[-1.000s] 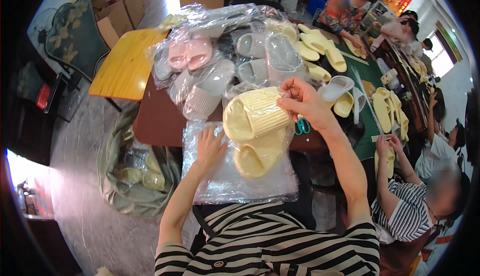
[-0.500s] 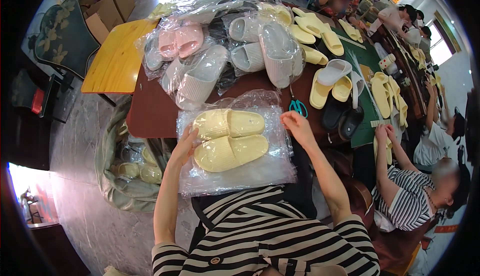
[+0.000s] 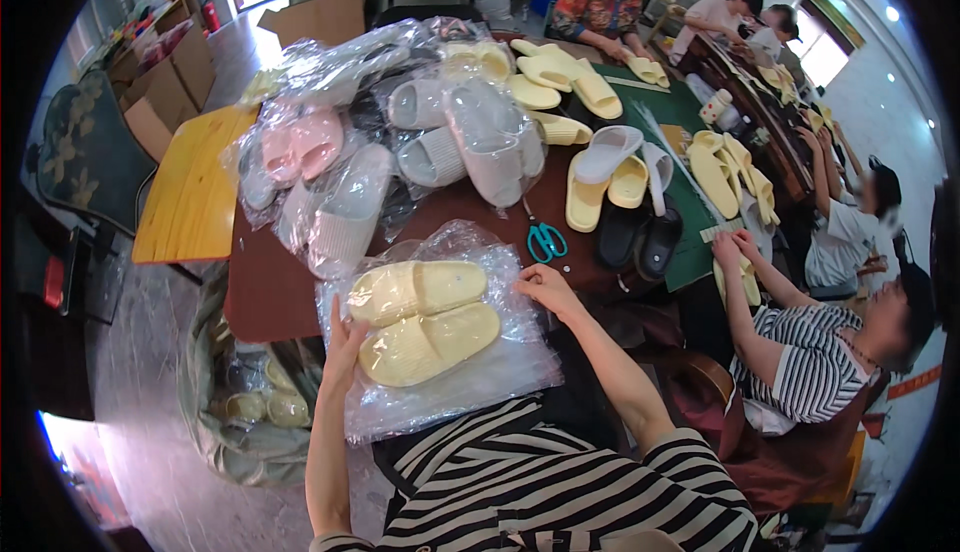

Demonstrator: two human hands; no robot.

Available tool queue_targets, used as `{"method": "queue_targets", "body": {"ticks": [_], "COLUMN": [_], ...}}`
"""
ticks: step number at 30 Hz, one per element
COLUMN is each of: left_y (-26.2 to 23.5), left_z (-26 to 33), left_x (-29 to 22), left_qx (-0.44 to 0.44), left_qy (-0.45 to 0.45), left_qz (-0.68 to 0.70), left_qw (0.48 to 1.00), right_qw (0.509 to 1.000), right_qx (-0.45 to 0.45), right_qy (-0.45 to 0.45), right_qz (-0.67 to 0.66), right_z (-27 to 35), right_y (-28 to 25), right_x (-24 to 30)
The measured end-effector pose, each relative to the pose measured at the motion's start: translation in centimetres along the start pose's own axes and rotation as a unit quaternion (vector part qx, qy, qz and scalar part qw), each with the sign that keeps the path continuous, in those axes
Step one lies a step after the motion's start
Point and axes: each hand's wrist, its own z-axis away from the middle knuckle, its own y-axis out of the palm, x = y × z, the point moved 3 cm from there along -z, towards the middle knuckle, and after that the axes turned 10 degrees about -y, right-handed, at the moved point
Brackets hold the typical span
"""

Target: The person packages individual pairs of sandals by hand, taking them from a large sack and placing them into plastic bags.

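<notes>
Since a moment ago our hands have barely shifted on the bag (image 3: 440,352), which lies at the table's (image 3: 265,292) near edge. Our left hand (image 3: 345,337) presses its left side, apparently flat and open; our right hand (image 3: 545,287) pinches its right corner. Both slippers (image 3: 425,322) lie side by side, long axes running left-right, near the scissors (image 3: 545,240).

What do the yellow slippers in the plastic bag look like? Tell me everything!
The pair of pale yellow slippers looks soft and foamy, with wide ribbed straps. They lie side by side, toes pointing right, inside a clear crinkly plastic bag at the near edge of the brown table. The left hand presses the bag at its left side; the right hand pinches its upper right corner.
</notes>
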Motion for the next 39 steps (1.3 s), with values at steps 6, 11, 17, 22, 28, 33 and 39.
{"method": "queue_targets", "body": {"ticks": [6, 11, 17, 22, 28, 33, 39], "left_y": [1.8, 0.4, 0.0, -2.4, -2.7, -2.6, -2.4], "left_z": [1.8, 1.8, 3.6, 2.8, 3.0, 2.4, 3.5], "left_x": [-2.5, -2.5, -4.5, -0.7, -1.1, -0.5, -1.8], "left_qx": [0.004, 0.01, 0.001, -0.02, -0.003, 0.012, 0.015], "left_qy": [-0.03, 0.007, -0.02, -0.073, -0.054, -0.029, -0.058], "left_qz": [0.042, 0.055, 0.088, -0.004, -0.028, -0.017, 0.045], "left_qw": [0.999, 0.998, 0.996, 0.997, 0.998, 0.999, 0.997], "right_qw": [0.995, 0.954, 0.86, 0.898, 0.92, 0.92, 0.956], "right_qx": [0.043, 0.114, 0.265, 0.356, 0.352, 0.344, 0.295], "right_qy": [-0.082, -0.069, -0.095, 0.149, -0.144, -0.11, -0.012], "right_qz": [-0.039, -0.269, -0.426, -0.211, 0.098, 0.149, 0.002], "right_z": [2.2, 3.8, 6.1, 4.3, 0.9, -0.2, 1.8], "right_y": [-0.4, -0.3, -0.9, 0.3, 3.2, 6.1, 7.2], "right_x": [7.7, 14.3, 17.4, 6.7, 6.5, 3.1, 4.8]}}
